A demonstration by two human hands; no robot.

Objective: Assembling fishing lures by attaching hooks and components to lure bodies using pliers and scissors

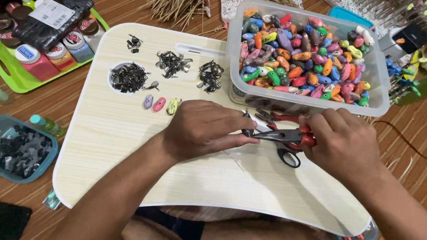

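Centrally, a pale wooden lap counter (124, 140) carries everything; at its far right edge stands a clear tub (378, 92) of many-coloured lures; the right hand (344, 143) grips red-handled pliers (282, 136), their tip meeting a small piece, too small to identify, pinched in the curled left hand (206, 127); three small lures (159, 104) lie just left; black hooks (129, 77) fill the round recess.
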